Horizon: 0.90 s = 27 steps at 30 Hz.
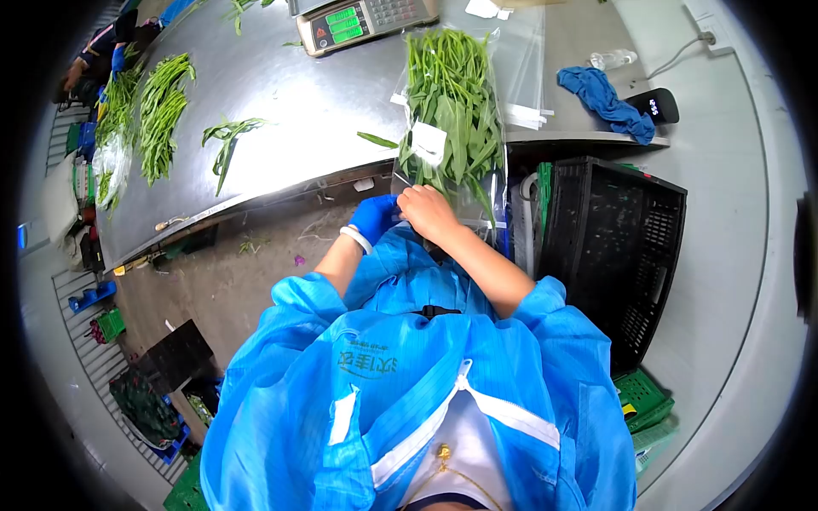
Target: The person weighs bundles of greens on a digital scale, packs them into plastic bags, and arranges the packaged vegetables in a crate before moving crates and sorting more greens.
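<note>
A clear plastic bag of leafy green vegetables (pixel 456 111) with a white label (pixel 429 143) lies at the table's near edge, its lower end hanging over. My left hand (pixel 375 218), in a blue glove, is closed at the bag's lower left corner. Bare and also closed, my right hand (pixel 426 211) touches the same edge beside it. The fingers of both hands meet there, and the exact grip on the plastic is partly hidden.
Loose greens (pixel 164 115) lie on the metal table (pixel 298 111). A scale (pixel 362 24) stands at the back. Flat clear bags (pixel 521 68), a blue cloth (pixel 607 100) and a black clock (pixel 660 106) are right. Black crates (pixel 609 255) stand below. Another person (pixel 102 47) is far left.
</note>
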Each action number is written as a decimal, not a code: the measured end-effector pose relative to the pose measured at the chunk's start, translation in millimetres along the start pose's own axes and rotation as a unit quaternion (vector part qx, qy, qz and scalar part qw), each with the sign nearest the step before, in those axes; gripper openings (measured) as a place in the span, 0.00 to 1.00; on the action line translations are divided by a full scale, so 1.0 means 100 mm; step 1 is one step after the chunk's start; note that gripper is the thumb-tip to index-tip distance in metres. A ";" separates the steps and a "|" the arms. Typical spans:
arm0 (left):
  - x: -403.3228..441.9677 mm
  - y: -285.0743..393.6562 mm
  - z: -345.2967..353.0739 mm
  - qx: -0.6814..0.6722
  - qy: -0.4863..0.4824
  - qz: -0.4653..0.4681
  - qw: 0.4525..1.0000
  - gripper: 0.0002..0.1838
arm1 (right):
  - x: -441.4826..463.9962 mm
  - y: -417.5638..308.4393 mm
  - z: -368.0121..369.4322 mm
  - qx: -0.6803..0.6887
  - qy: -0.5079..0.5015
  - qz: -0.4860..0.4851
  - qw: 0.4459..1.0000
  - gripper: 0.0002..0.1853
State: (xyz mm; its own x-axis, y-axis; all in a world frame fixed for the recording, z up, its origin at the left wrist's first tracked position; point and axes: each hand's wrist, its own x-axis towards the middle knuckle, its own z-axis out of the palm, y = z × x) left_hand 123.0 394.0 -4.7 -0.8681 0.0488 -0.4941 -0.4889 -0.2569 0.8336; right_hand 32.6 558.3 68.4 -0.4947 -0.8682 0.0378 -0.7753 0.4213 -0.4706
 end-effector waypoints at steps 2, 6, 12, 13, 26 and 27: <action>-0.03 0.13 0.03 -0.181 0.017 -0.084 0.980 0.11 | 0.00 0.02 0.01 0.007 -0.016 -0.027 0.999 0.11; -0.08 0.32 0.11 -0.067 0.076 -0.090 0.991 0.14 | -0.30 -0.02 -0.32 0.045 -0.042 -0.125 0.990 0.07; -0.11 0.40 0.10 -0.191 0.048 -0.120 0.973 0.14 | -0.63 -0.02 -0.35 0.133 0.099 0.050 0.985 0.08; -0.12 0.41 0.11 -0.185 0.058 -0.119 0.974 0.14 | -0.44 -0.11 -0.41 0.140 0.119 0.034 0.982 0.07; -0.18 0.45 0.03 -0.113 0.046 -0.116 0.986 0.11 | 0.01 -0.19 -0.08 0.027 0.017 -0.053 0.998 0.08; -0.18 0.45 0.03 -0.095 0.045 -0.113 0.988 0.11 | 0.00 -0.20 -0.09 0.040 0.024 -0.044 0.998 0.08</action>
State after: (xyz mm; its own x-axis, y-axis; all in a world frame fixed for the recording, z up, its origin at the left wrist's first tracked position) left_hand 116.5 384.4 42.4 -0.7226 0.0411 -0.6900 -0.6375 -0.4256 0.6422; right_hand 44.8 552.4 85.4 -0.4457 -0.8866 0.1239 -0.7836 0.3195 -0.5328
